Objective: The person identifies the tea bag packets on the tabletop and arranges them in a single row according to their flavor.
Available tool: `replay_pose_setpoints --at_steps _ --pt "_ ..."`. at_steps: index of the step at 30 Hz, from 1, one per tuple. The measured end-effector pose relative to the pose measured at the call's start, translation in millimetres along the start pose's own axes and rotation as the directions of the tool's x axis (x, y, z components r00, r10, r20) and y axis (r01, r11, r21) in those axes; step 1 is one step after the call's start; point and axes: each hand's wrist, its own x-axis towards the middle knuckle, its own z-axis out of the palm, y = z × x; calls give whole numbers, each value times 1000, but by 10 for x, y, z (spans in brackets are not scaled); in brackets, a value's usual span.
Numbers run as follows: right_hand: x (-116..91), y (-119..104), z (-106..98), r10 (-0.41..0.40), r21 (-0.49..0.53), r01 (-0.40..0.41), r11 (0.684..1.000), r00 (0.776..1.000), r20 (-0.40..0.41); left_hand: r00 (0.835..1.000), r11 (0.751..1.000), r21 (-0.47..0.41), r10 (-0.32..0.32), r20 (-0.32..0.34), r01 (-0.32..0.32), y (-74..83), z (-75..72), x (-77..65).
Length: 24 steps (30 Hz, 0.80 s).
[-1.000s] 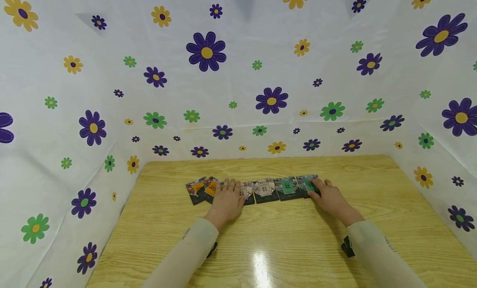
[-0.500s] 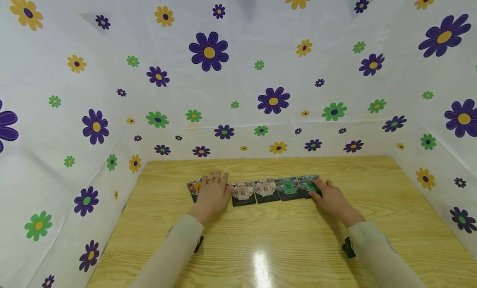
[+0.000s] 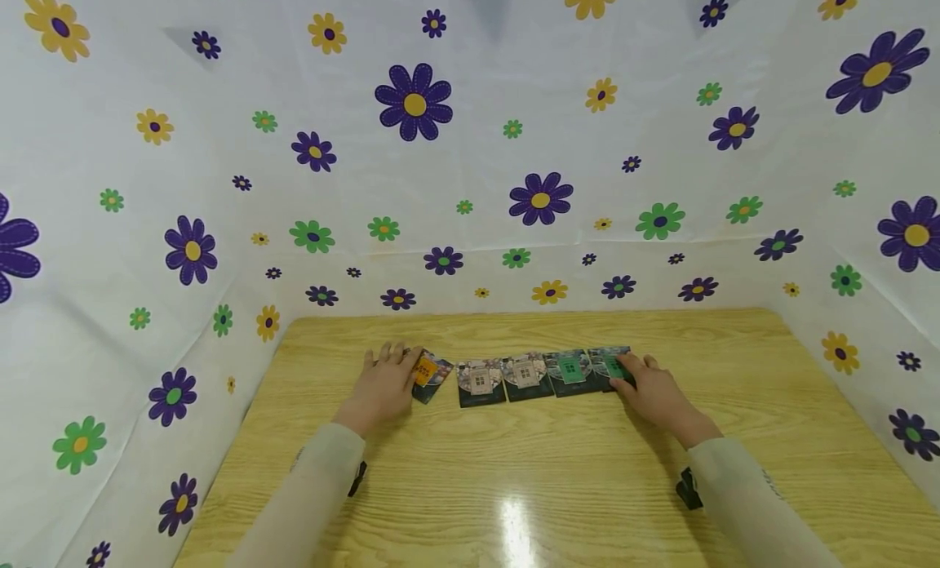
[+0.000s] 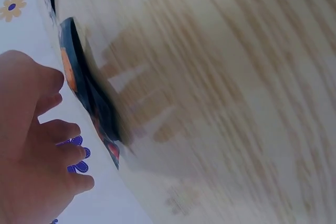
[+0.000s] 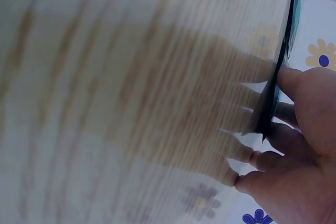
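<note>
Flat dark-bottomed packets with printed tops lie in a row across the wooden table. My left hand [image 3: 379, 388] is at the left end, its fingers reaching over an orange-marked packet [image 3: 424, 372] that lies tilted. A second packet there is mostly hidden under the hand; the left wrist view shows two overlapping packets [image 4: 100, 100] close to the fingers. To the right follow two beige-marked packets [image 3: 481, 386] and a green-marked packet [image 3: 569, 374]. My right hand [image 3: 656, 392] grips the outer edge of the last green-marked packet [image 3: 606, 361] between thumb and fingers.
The wooden table [image 3: 514, 462] extends in front of the row and to both sides. White flower-printed cloth [image 3: 470, 160] rises behind the table and along its left and right sides. Dark devices [image 3: 689, 488] are worn at the wrists.
My left hand has slid leftward from the beige packets to the left end, uncovering the beige ones and part of an orange-marked packet, now turned. My right hand stays at the right end.
</note>
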Motion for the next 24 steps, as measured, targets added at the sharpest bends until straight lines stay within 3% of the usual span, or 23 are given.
replay_pose_setpoints --at_steps 10,24 --pt "-6 -31 -16 16 -1 -16 1000 1000 10 998 998 52 15 55 -18 -29 18 -57" --pt "0 -4 3 14 -2 -14 1000 1000 7 999 996 77 50 11 -50 47 55 -107"
